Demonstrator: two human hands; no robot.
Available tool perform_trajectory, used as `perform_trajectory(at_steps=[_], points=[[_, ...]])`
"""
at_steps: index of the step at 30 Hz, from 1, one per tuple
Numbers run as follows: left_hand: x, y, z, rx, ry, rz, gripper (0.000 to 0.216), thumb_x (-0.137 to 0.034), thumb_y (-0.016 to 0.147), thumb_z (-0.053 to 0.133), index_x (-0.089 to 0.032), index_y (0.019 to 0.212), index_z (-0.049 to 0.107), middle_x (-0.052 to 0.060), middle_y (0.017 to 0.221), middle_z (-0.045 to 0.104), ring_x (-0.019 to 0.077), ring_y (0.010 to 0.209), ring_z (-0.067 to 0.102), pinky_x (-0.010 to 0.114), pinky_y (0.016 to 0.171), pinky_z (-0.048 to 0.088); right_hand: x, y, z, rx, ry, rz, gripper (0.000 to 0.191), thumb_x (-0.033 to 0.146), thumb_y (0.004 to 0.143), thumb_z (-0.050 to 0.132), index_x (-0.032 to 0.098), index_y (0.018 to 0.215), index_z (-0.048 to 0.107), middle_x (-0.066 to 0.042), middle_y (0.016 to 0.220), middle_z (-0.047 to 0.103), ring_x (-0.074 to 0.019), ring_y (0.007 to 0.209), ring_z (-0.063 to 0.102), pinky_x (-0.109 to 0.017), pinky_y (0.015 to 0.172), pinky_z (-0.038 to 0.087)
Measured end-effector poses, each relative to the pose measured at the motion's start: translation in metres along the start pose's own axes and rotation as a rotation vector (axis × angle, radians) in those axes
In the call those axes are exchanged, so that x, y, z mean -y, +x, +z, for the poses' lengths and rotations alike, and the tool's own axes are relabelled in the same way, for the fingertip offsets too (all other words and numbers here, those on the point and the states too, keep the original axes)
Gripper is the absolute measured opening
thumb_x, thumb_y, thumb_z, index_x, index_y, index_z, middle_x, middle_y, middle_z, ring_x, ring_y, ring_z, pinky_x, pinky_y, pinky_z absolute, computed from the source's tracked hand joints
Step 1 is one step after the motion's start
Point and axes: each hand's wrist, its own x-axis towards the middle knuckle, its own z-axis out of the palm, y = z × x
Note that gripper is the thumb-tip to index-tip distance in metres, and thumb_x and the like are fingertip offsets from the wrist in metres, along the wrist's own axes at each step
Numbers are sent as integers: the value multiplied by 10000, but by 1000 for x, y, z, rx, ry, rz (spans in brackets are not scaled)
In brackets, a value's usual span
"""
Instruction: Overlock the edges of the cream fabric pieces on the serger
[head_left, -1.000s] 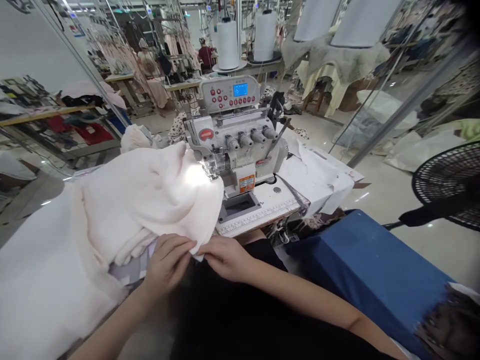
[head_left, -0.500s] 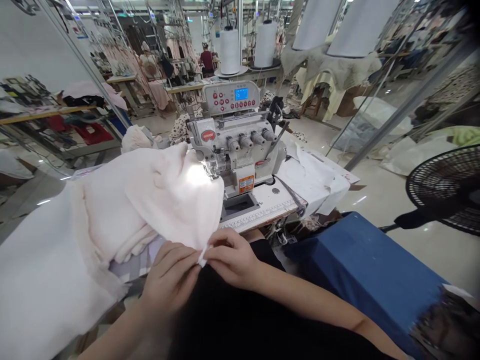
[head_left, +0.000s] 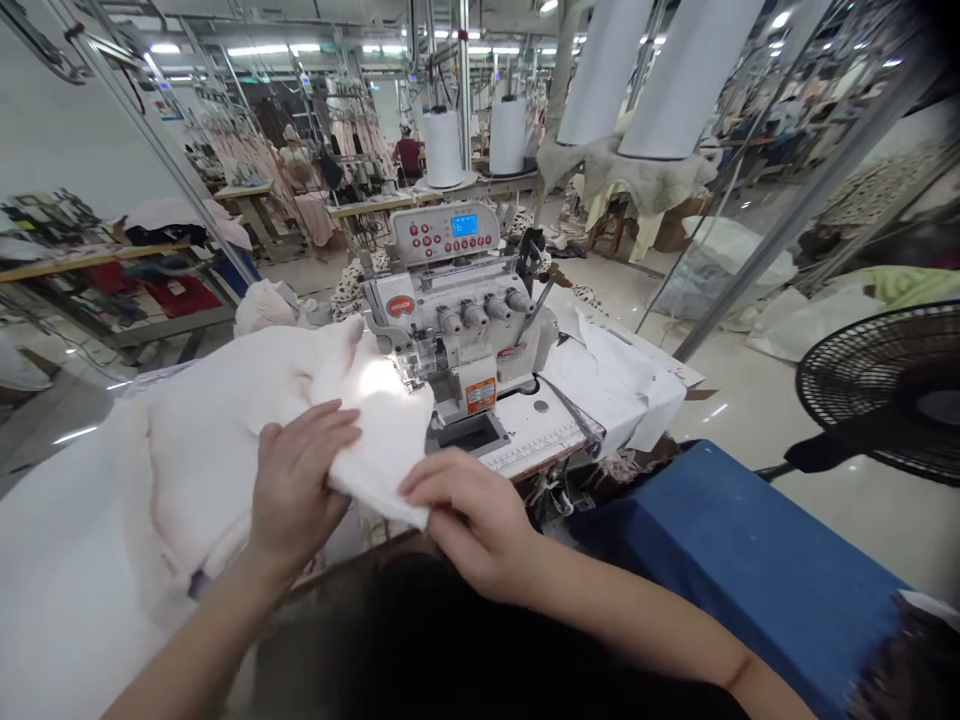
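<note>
White, fleecy fabric [head_left: 217, 420] is heaped over the left of the sewing table and reaches under the lit needle area of an overlock sewing machine [head_left: 457, 310]. My right hand [head_left: 476, 515] pinches the fabric's near corner between thumb and fingers, just in front of the machine bed. Further left, my left hand [head_left: 300, 485] grips the near edge, fingers lying over the top and the thumb side partly hidden beneath. Between both hands the edge runs fairly straight. The machine's display panel [head_left: 444, 232] is lit blue.
White cloth pieces [head_left: 615, 370] lie right of the machine. A blue-covered box [head_left: 750, 560] and a black fan [head_left: 885, 390] stand at the right. Large thread cones [head_left: 442, 150] rise behind the machine. A person [head_left: 407, 155] sits far back.
My left hand has moved up and left along the fabric, away from my right hand. My right hand still pinches the corner. The view has tilted upward slightly.
</note>
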Motion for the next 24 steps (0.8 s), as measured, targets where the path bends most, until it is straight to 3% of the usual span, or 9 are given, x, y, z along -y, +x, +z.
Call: perform_trajectory(at_steps=[4,9,17,24], points=[[-1,-13,-8,159,34,162,303,-69,783,427,-148,1062,518,129,1082,642,270,1042,574,400,810,353,-7,-24,-4,106,47,52,205,61,819,417,183,936,534,-80,896,642,-135,864,592,-250,760,508],[-2,-18,0,181,100,192,338,-49,758,399,-158,1042,546,105,1083,650,261,1021,576,384,798,346,-30,-44,-2,154,70,171,200,77,815,419,178,920,555,-77,883,633,-142,849,589,-260,749,499],[11,6,12,189,144,267,343,-25,761,419,-150,1048,561,99,1075,651,255,949,564,374,748,371,-62,-26,-9,50,78,225,173,62,803,455,163,860,584,-61,851,622,-146,827,572,-272,750,475],[33,18,18,308,207,293,441,-52,808,410,-236,1191,532,30,1179,613,217,907,552,348,722,376,-89,-4,-10,85,-2,179,196,69,814,426,172,896,572,-59,905,614,-144,887,583,-272,787,485]])
